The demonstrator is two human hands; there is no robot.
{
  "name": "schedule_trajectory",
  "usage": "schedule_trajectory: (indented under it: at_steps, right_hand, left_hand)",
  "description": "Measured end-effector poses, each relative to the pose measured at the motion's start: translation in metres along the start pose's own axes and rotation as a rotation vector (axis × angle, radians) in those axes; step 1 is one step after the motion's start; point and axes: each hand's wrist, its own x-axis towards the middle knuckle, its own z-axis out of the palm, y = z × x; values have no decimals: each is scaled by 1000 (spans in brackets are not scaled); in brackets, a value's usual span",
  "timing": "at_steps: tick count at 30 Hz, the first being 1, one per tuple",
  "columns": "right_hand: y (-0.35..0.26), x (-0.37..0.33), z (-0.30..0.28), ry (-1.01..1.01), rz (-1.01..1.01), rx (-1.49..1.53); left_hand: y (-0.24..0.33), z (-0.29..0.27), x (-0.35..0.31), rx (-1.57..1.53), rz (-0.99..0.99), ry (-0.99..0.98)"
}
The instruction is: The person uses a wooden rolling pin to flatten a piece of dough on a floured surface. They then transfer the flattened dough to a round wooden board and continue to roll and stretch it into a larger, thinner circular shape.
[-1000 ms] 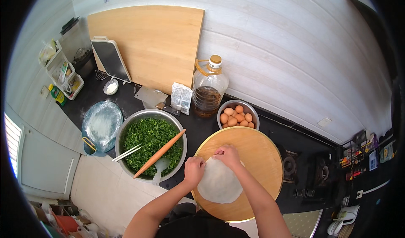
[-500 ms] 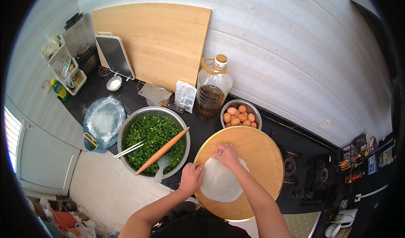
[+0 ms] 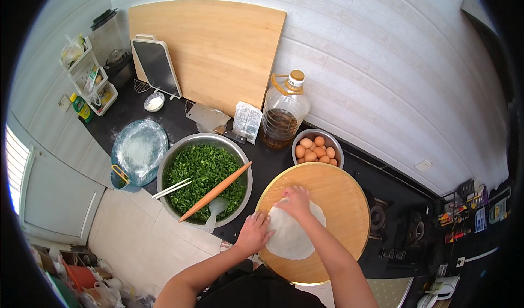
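Observation:
A round, flat sheet of pale dough [image 3: 295, 241] lies on the round wooden board [image 3: 349, 215]. At its upper edge, my right hand [image 3: 296, 201] has its fingers closed on the dough, pinching the rim. My left hand [image 3: 253, 232] is at the dough's left edge, fingertips and thumb apart and touching or nearly touching it. To the left stands a steel bowl [image 3: 249, 185] of chopped greens [image 3: 199, 169]. A wooden rolling pin [image 3: 215, 192] rests across this bowl, along with white chopsticks [image 3: 172, 188] and a pale spoon [image 3: 216, 207].
Behind the board sits a bowl of eggs [image 3: 316, 150], beside a large oil jug [image 3: 284, 111]. A cleaver [image 3: 210, 117] lies near a leaning wooden panel [image 3: 218, 46]. Far left is a floured blue-green lid or tray [image 3: 140, 150]. Stove burners [image 3: 377, 216] are at the right.
The whole view has shifted slightly. My left thumb has spread away from its fingers at the dough's edge. My right hand stays at the upper rim, its fingers moved slightly.

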Motion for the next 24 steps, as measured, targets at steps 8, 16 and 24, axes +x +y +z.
schedule_trajectory:
  at_steps: [8, 16, 24]
  right_hand:
    - [-13, -5, -6, 25, -42, -15]
    - [5, -12, -1, 119, 42, 232]
    - [0, -61, -24, 264, 47, 159]
  left_hand:
    - [-4, 1, 10, 134, -9, -8]
    - [-16, 3, 12, 127, 8, -92]
    - [-34, -8, 20, -33, 47, -96]
